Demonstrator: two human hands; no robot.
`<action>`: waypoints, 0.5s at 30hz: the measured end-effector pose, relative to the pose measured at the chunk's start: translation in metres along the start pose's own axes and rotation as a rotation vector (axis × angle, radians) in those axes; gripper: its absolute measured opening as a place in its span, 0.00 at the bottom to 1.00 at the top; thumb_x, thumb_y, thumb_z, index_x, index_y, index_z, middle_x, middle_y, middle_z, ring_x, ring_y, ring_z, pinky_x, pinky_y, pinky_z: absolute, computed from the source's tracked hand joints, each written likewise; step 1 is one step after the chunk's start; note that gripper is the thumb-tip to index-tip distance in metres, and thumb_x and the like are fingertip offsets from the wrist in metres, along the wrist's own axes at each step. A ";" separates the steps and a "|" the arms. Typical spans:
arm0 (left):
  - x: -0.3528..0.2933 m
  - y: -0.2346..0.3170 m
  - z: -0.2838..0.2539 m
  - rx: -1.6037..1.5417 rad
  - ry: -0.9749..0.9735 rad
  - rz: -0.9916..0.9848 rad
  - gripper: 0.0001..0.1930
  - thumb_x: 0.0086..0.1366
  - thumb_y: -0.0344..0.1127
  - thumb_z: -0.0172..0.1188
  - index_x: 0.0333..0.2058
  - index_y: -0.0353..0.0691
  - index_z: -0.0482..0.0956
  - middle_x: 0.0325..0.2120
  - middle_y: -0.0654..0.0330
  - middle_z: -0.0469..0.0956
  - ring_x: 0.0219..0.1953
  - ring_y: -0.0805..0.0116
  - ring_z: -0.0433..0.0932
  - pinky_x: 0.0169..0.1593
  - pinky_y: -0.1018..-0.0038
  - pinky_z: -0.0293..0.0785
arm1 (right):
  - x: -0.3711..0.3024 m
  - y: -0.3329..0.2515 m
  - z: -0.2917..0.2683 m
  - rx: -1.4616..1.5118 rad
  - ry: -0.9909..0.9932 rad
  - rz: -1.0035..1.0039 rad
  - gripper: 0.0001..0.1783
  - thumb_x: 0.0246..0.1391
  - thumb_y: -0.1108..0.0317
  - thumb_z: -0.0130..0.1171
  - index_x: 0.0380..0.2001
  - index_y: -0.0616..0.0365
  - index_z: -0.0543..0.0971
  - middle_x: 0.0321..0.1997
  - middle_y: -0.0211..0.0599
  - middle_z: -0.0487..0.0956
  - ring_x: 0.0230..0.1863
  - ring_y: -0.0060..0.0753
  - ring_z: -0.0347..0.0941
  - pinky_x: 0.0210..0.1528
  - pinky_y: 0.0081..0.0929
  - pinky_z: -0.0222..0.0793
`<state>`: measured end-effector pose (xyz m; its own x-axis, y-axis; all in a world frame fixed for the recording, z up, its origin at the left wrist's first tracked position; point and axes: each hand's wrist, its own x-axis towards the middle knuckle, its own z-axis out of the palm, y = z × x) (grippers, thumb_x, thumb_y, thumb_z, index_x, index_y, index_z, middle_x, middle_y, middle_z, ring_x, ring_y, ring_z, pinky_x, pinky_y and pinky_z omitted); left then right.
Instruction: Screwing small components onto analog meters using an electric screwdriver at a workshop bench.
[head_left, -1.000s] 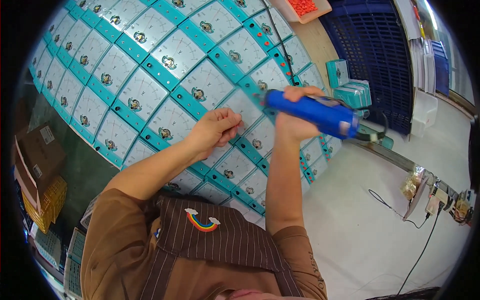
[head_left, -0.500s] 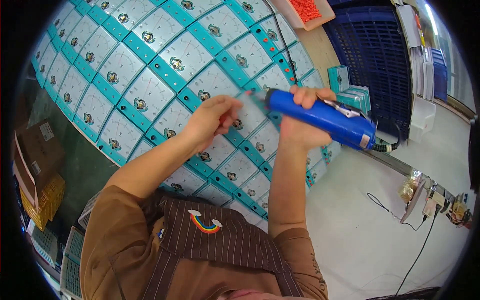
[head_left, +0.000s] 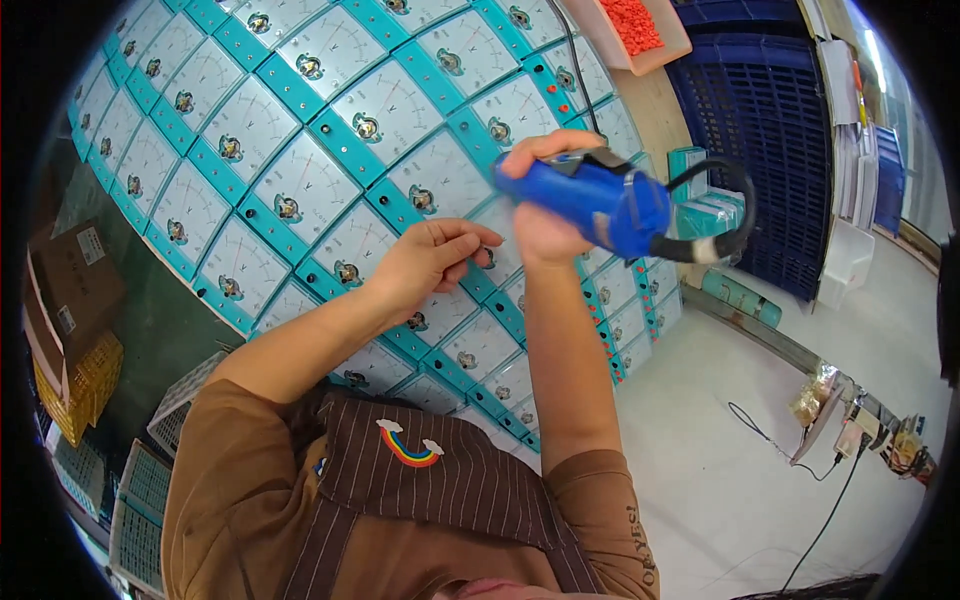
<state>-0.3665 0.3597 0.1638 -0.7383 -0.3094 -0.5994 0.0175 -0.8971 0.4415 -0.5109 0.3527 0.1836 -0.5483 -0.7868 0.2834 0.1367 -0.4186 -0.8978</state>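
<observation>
A blue corded electric screwdriver [head_left: 596,200] is in my right hand [head_left: 546,236], held above the rows of meters and blurred by motion. Its front end points left and its bit cannot be made out. My left hand [head_left: 425,268] is just left of it, thumb and fingers pressed together over a meter. What those fingers pinch, if anything, is too small to name. Beneath both hands lie many teal meters [head_left: 308,178] with white dial faces, packed edge to edge. Small red pieces [head_left: 606,335] sit along the teal strips of the meters on the right.
A pale bin [head_left: 672,52] of small red pieces stands at the top right. Next to it are dark blue crates [head_left: 750,130] and several wrapped teal boxes [head_left: 710,212]. The tool's black cable [head_left: 738,190] loops beside them. Cardboard boxes [head_left: 80,290] and baskets [head_left: 140,500] lie at the left.
The screwdriver in my right hand has swung left and turned, its cable end now nearer me. My left hand has shifted slightly right and down. The view has moved a little.
</observation>
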 end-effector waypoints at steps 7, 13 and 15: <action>-0.001 0.005 -0.013 0.140 -0.038 0.000 0.10 0.64 0.37 0.51 0.35 0.36 0.75 0.18 0.68 0.70 0.14 0.84 0.56 0.17 0.86 0.50 | 0.012 -0.028 -0.020 0.306 0.313 0.141 0.30 0.49 0.41 0.37 0.28 0.60 0.72 0.17 0.41 0.73 0.21 0.33 0.69 0.33 0.28 0.64; 0.002 0.013 -0.016 -0.170 -0.014 0.028 0.09 0.63 0.36 0.51 0.30 0.36 0.73 0.17 0.66 0.70 0.12 0.84 0.54 0.15 0.85 0.48 | -0.013 -0.066 -0.033 0.638 0.023 0.259 0.22 0.51 0.47 0.41 0.31 0.56 0.73 0.18 0.31 0.67 0.24 0.30 0.61 0.42 0.36 0.56; 0.003 0.014 -0.018 -0.222 -0.087 -0.034 0.09 0.64 0.35 0.51 0.28 0.37 0.71 0.17 0.66 0.69 0.12 0.84 0.53 0.14 0.85 0.46 | -0.024 -0.065 -0.024 0.596 -0.028 0.241 0.22 0.53 0.49 0.40 0.32 0.56 0.73 0.18 0.31 0.68 0.25 0.30 0.62 0.42 0.36 0.56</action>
<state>-0.3565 0.3409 0.1561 -0.7963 -0.2584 -0.5470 0.1325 -0.9567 0.2591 -0.5269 0.4099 0.2273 -0.4243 -0.8984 0.1134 0.6927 -0.4027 -0.5984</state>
